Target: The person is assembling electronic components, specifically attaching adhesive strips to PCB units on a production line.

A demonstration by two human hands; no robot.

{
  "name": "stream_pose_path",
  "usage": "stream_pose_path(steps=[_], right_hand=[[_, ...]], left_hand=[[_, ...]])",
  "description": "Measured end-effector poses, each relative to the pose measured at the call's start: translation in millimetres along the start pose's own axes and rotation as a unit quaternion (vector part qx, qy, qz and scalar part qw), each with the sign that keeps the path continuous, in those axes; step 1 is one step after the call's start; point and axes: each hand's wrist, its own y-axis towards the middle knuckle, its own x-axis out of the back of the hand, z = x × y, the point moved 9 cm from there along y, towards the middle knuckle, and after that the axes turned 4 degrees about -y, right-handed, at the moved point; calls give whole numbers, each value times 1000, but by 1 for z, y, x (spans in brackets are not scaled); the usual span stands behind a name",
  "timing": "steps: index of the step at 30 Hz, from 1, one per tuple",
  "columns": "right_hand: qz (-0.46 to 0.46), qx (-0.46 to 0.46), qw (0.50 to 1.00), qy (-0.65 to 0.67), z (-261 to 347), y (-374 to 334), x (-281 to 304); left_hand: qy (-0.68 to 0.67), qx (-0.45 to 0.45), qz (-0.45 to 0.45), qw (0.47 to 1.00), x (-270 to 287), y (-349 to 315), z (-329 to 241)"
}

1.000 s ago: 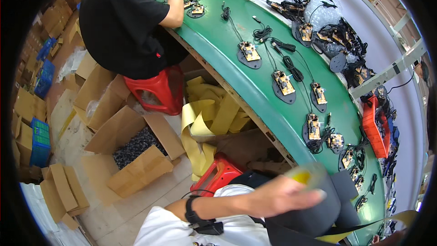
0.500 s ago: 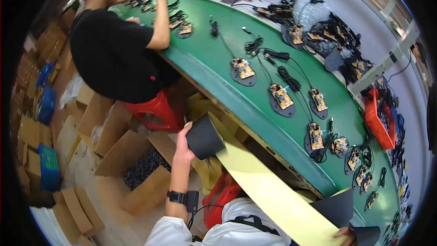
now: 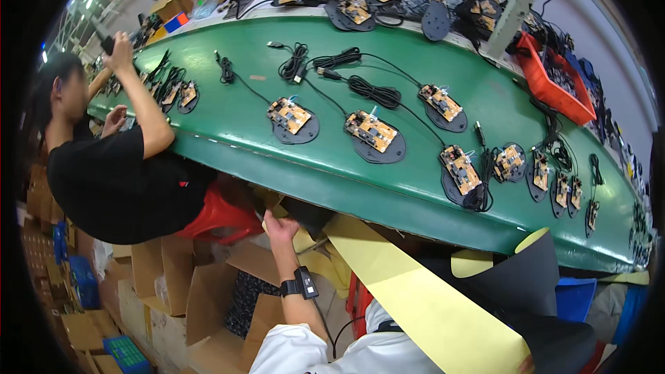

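Note:
My left hand [image 3: 280, 226] is closed on the edge of a dark roll [image 3: 309, 216], just below the near edge of the green table. From the roll a wide strip [image 3: 415, 294], pale yellow on this face and black on the other, runs taut across my lap. At its lower right end my right hand [image 3: 528, 364] shows only as a sliver of fingers pinching the edge; the strip hides the rest. Beside it, a curled length [image 3: 519, 263] of the same black and yellow material bends upward against the table's front.
Circuit boards on dark plates [image 3: 374, 135], with coiled black cables, lie along the green table [image 3: 228, 121]. A red bin [image 3: 557, 86] stands at the back right. At left a co-worker in black [image 3: 128, 183] sits on a red stool [image 3: 218, 215]. Cardboard boxes [image 3: 208, 305] stand on the floor.
The view has swung right, so the table spreads wider. My left hand and the roll are now by the table's edge, partly under it. More of the curled material shows at right.

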Motion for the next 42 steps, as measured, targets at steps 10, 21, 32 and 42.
stream_pose_path(steps=[10,21,32,42], right_hand=[[37,77,989,-121,-1,4,-31],[135,158,950,-235,-16,46,-68],[218,237,905,-277,-58,92,-105],[287,307,865,-273,-90,138,-151]], left_hand=[[304,62,-20,950,94,58,11],[484,-25,-11,874,91,70,23],[956,-3,124,265,56,-55,69],[966,-216,80,117,97,-75,86]])
